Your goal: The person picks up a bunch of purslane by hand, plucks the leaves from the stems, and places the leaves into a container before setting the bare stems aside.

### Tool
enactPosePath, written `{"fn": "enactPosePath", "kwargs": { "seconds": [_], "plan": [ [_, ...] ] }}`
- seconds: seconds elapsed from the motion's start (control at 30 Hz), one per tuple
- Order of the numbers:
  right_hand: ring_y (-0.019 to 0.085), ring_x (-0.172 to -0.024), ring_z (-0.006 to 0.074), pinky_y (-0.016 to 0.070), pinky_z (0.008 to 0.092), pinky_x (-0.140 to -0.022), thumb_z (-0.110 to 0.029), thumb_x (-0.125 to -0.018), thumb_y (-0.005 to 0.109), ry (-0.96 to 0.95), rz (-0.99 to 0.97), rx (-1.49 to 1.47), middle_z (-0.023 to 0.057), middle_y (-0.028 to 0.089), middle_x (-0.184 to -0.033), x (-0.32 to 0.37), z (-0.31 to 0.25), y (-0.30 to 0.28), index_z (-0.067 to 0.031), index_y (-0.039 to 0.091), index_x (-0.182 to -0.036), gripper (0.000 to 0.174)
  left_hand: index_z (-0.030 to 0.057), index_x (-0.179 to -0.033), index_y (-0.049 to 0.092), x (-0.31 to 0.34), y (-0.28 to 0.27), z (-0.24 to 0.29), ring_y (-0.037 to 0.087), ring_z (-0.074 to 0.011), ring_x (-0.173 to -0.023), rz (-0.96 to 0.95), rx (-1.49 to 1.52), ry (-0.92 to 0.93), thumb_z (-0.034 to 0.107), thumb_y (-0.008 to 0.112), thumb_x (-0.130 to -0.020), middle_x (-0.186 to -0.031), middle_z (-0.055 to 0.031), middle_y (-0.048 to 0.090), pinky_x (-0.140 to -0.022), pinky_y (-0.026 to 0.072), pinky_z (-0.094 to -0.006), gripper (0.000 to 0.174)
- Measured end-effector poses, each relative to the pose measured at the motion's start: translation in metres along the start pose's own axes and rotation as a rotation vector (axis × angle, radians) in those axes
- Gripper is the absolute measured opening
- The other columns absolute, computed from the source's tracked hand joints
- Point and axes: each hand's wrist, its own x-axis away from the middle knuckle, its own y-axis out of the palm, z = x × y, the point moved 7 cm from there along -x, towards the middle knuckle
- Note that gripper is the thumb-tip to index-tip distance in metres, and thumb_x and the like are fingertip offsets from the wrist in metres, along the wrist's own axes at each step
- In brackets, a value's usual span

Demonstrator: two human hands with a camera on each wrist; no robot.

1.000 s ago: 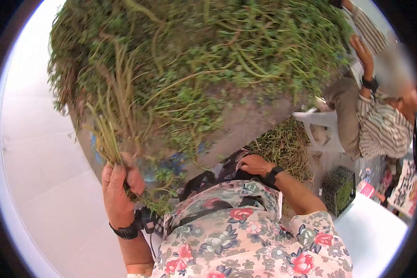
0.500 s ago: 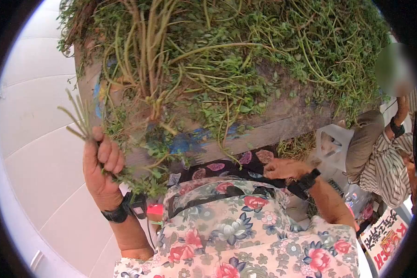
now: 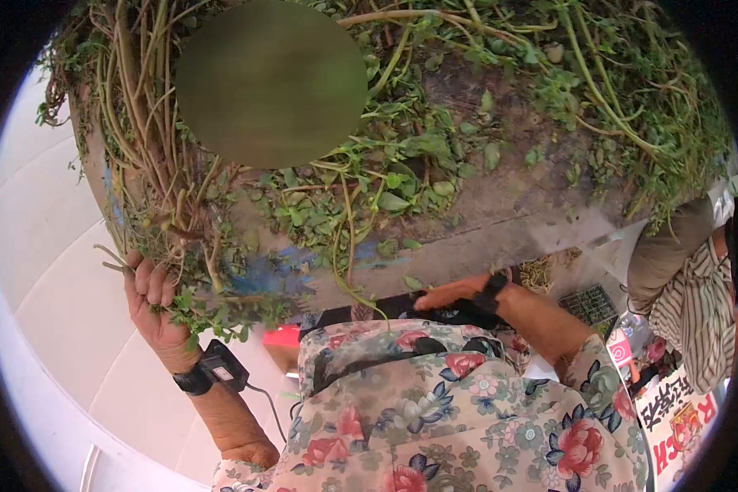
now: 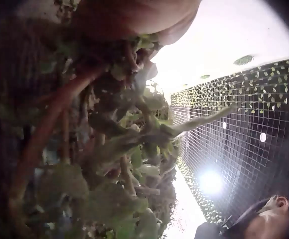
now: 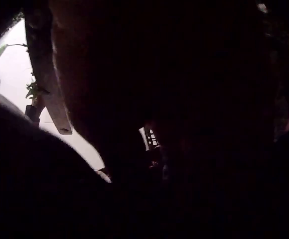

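Note:
At the table's left corner, my left hand point(image 3: 160, 320) grips a small bunch of leafy green stems point(image 3: 209, 318). Bare stem ends point(image 3: 112, 261) poke out past the curled fingers, while the leafy end trails right along the table edge. A loose pile of the same plants point(image 3: 152, 123) lies beside this hand, its thick stems rising away from me. In the left wrist view, stems and leaves point(image 4: 134, 139) hang below the hand. My right hand point(image 3: 455, 293) rests low at my lap by the front edge, its fingertips partly hidden. The right wrist view is mostly dark.
The worn wooden table point(image 3: 500, 205) carries scattered leaves and more plants point(image 3: 681, 156) toward the right. A person in a striped shirt point(image 3: 697, 303) sits on that side. Near them are a dark crate point(image 3: 589, 307) and a printed sign point(image 3: 681, 418). A blurred oval covers part of the pile.
The head view has shifted nearer the table. My left hand, still holding the stems, has moved left and its bunch now points less upward. My right hand stays low near my lap.

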Motion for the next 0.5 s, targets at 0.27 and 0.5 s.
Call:
{"fn": "enactPosePath", "kwargs": {
  "seconds": [0.27, 0.5],
  "plan": [
    [0.057, -0.077, 0.0271, 0.0447, 0.0369, -0.066, -0.031, -0.073, 0.060, 0.022, -0.078, 0.071, 0.0173, 0.058, -0.083, 0.002, -0.001, 0.002, -0.0011, 0.045, -0.112, 0.051, 0.0019, -0.105, 0.046, 0.005, -0.021, -0.005, 0.030, -0.0063, -0.048, 0.075, -0.135, 0.096, 0.021, 0.035, -0.095, -0.062, 0.0038, 0.033, -0.041, 0.0298, -0.0200, 0.024],
    [0.057, -0.078, 0.0280, 0.0448, 0.0374, -0.067, -0.030, -0.074, 0.058, 0.006, -0.076, 0.068, 0.0179, 0.058, -0.084, 0.007, -0.009, 0.005, -0.0011, 0.045, -0.112, 0.049, 0.0137, -0.071, 0.039, 0.005, -0.017, -0.016, 0.035, -0.0049, -0.048, 0.027, -0.252, 0.019, 0.028, 0.036, -0.094, -0.062, 0.0035, 0.039, -0.044, 0.0353, -0.0189, 0.027]
  ]
}}
